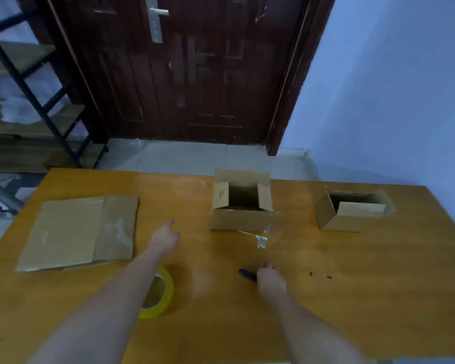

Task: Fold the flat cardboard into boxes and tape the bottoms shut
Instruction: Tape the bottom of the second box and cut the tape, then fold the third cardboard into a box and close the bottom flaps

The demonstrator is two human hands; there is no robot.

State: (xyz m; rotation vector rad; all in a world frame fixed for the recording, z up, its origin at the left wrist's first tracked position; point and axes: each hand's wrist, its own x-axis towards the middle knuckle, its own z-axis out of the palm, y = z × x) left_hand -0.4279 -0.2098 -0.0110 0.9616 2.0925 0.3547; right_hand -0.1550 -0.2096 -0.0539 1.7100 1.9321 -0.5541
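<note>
Cardboard lies in three places on the orange-brown table point(221, 324). A flat cardboard sheet point(76, 232) rests at the left, with a patch of clear tape on its right panel. An open box point(241, 206) stands upright near the middle of the far side, flaps up, and a second open box point(352, 210) sits well apart to its right, near the table's far right corner. A strip of clear tape point(259, 239) trails on the table just in front of the middle box.

The left hand point(164, 236) reaches forward over the table between the flat sheet and the middle box, touching neither; its fingers look extended and hold nothing, though motion blur softens them. A yellow tape roll point(162, 294) lies flat just beside the left forearm, which covers part of its rim.

The right hand point(269, 278) is low over the table nearer the camera, with a small dark object point(247, 275) at its fingertips. The hand's back hides the fingers, so I cannot tell whether they grip that object or only touch it, nor what the object is. Two dark specks point(321, 275) lie to the right of the hand.
</note>
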